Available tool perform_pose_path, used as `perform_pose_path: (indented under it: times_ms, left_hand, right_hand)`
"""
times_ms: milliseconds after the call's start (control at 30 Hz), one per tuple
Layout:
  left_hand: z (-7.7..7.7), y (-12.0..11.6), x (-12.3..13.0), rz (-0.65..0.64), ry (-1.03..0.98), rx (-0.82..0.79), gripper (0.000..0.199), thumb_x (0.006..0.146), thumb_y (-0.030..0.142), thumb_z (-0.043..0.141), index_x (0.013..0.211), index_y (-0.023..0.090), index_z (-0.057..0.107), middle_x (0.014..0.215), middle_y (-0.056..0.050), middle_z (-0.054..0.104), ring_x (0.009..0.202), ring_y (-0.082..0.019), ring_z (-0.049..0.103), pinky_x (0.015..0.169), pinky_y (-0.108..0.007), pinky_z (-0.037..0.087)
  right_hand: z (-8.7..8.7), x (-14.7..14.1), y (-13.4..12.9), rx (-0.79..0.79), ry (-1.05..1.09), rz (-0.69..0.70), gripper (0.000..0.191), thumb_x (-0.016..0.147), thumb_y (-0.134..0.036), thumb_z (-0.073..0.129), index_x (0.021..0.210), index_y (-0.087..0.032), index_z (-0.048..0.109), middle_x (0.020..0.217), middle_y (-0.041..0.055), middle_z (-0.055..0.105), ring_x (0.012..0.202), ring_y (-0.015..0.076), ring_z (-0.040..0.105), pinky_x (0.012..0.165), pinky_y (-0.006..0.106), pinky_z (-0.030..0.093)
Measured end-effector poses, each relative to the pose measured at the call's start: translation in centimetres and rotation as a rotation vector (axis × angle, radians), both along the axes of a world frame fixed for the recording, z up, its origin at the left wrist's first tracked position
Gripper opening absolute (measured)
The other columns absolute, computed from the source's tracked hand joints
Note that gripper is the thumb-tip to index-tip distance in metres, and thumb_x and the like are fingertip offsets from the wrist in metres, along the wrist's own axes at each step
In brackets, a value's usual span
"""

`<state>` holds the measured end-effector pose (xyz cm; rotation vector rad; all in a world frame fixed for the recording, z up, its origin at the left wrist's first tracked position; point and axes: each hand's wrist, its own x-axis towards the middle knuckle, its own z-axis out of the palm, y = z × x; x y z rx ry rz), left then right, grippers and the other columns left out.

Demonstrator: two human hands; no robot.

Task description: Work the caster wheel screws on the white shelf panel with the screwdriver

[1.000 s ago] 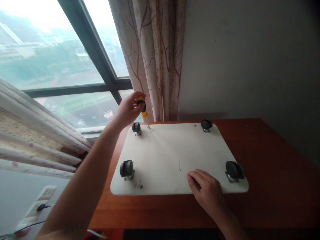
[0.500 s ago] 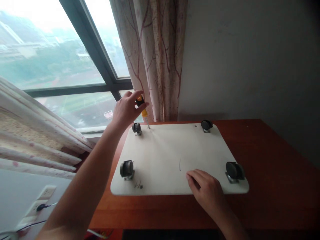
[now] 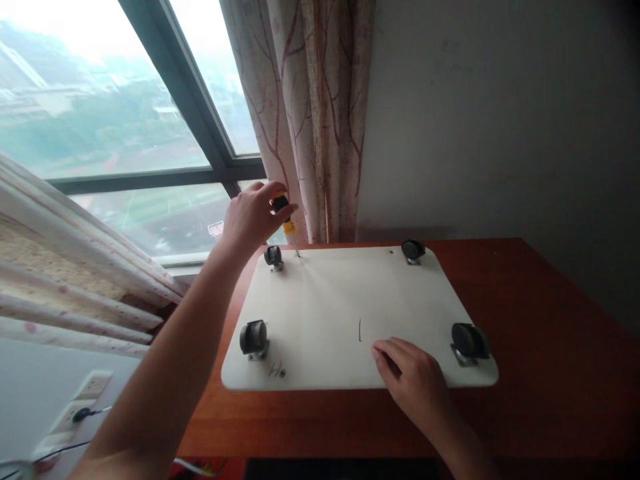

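My left hand (image 3: 254, 217) is closed round the yellow and black handle of a screwdriver (image 3: 289, 228), gripping it from above. The screwdriver leans slightly, and its tip meets a hole or screw near the far left edge of a white board (image 3: 330, 293). Just left of the tip stands a black caster (image 3: 273, 257). My right hand (image 3: 415, 377) rests at the board's near edge with curled fingers, thumb and fingertips pressed together. Whatever they may hold is hidden. A short dark pen line (image 3: 360, 330) lies beside those fingertips.
More casters stand on the board: one near left (image 3: 254, 339), one far right (image 3: 413, 251), one near right (image 3: 470, 343). Beneath is a reddish-brown wooden table (image 3: 540, 320). A window (image 3: 150, 220) and curtains (image 3: 320, 120) are close behind my left hand; a socket strip (image 3: 75, 413) is at left.
The screwdriver handle has turned slightly in my left hand, and that wrist has shifted a little. Its tip remains at the same spot. My right hand and the board have not visibly moved.
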<state>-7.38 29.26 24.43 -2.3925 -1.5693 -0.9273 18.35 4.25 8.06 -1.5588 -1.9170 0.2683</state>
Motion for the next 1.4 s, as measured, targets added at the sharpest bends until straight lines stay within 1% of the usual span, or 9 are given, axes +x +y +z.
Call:
perform_pose_path:
  times_ms: [67,167,333,433,633,733,933,1133,1400]
  left_hand:
    - [0.1,-0.1,0.1,0.057,0.037,0.052,0.023,0.083,0.04,0.073,0.102,0.028,0.075,0.09,-0.006,0.074,0.077,-0.024,0.068,0.076,-0.04,0.054]
    - [0.1,0.6,-0.4,0.011,-0.053,-0.033,0.026,0.08,0.038,0.075,0.104,0.028,0.076,0.08,-0.004,0.074,0.076,-0.024,0.071,0.076,-0.039,0.056]
    - [0.0,2.2,-2.1,-0.248,-0.282,-0.257,0.035,0.076,0.035,0.073,0.109,0.023,0.075,0.095,-0.007,0.077,0.082,-0.024,0.074,0.079,-0.039,0.062]
    - [0.5,2.5,-2.6,-0.408,-0.276,-0.364,0.033,0.076,0.035,0.072,0.106,0.022,0.075,0.099,-0.009,0.077,0.089,-0.023,0.074,0.087,-0.04,0.063]
    - [1.2,2.4,-2.3,-0.526,-0.249,-0.453,0.032,0.077,0.035,0.072,0.105,0.021,0.075,0.102,-0.01,0.075,0.094,-0.024,0.074,0.09,-0.041,0.062]
    - [1.3,2.0,-2.0,-0.477,-0.21,-0.405,0.037,0.079,0.036,0.069,0.113,0.022,0.073,0.105,-0.01,0.075,0.093,-0.024,0.074,0.085,-0.038,0.062]
    - [1.8,0.2,-0.9,-0.078,0.162,-0.027,0.026,0.083,0.042,0.072,0.103,0.027,0.078,0.083,-0.006,0.075,0.076,-0.027,0.071,0.076,-0.041,0.055]
    - [2.0,0.3,-1.3,-0.104,0.062,-0.103,0.022,0.084,0.032,0.074,0.104,0.023,0.078,0.08,-0.002,0.075,0.076,-0.022,0.07,0.074,-0.036,0.051]
    - [0.7,1.7,-2.8,-0.252,-0.101,-0.234,0.028,0.084,0.032,0.071,0.108,0.021,0.076,0.088,-0.004,0.078,0.079,-0.02,0.074,0.076,-0.031,0.058]
  right_hand:
    - [0.0,0.0,0.0,-0.007,0.004,0.007,0.023,0.1,-0.022,0.049,0.09,-0.022,0.07,0.083,0.0035,0.072,0.075,0.0173,0.068,0.073,0.029,0.05]
    - [0.1,0.1,-0.1,-0.02,0.019,0.011,0.022,0.1,-0.021,0.049,0.091,-0.022,0.07,0.083,0.0033,0.072,0.076,0.0174,0.068,0.075,0.03,0.05]
    - [0.0,0.1,-0.1,-0.013,0.033,0.009,0.021,0.1,-0.021,0.05,0.09,-0.022,0.069,0.083,0.0029,0.072,0.075,0.0173,0.068,0.074,0.03,0.05]
    - [0.0,0.1,0.0,-0.02,0.035,0.017,0.021,0.1,-0.021,0.05,0.09,-0.022,0.069,0.083,0.0025,0.072,0.075,0.0173,0.068,0.073,0.03,0.049]
    - [0.1,0.1,0.0,-0.026,0.039,0.019,0.021,0.1,-0.021,0.05,0.091,-0.023,0.068,0.084,0.002,0.072,0.075,0.0172,0.068,0.071,0.03,0.047]
    - [0.2,0.1,0.0,-0.045,0.039,0.022,0.02,0.1,-0.021,0.05,0.091,-0.023,0.068,0.083,0.0014,0.071,0.075,0.0174,0.067,0.071,0.03,0.047]
    - [0.1,0.1,0.1,-0.069,0.045,0.018,0.019,0.1,-0.021,0.05,0.093,-0.023,0.067,0.083,0.0015,0.071,0.075,0.0178,0.067,0.071,0.03,0.047]
    - [0.3,0.1,0.2,-0.059,0.047,0.021,0.02,0.1,-0.021,0.05,0.092,-0.023,0.068,0.081,0.0012,0.07,0.073,0.0174,0.067,0.069,0.03,0.046]
    - [0.2,0.0,0.2,-0.088,0.049,0.02,0.021,0.1,-0.023,0.049,0.093,-0.022,0.069,0.086,0.0024,0.073,0.076,0.0177,0.069,0.073,0.03,0.047]
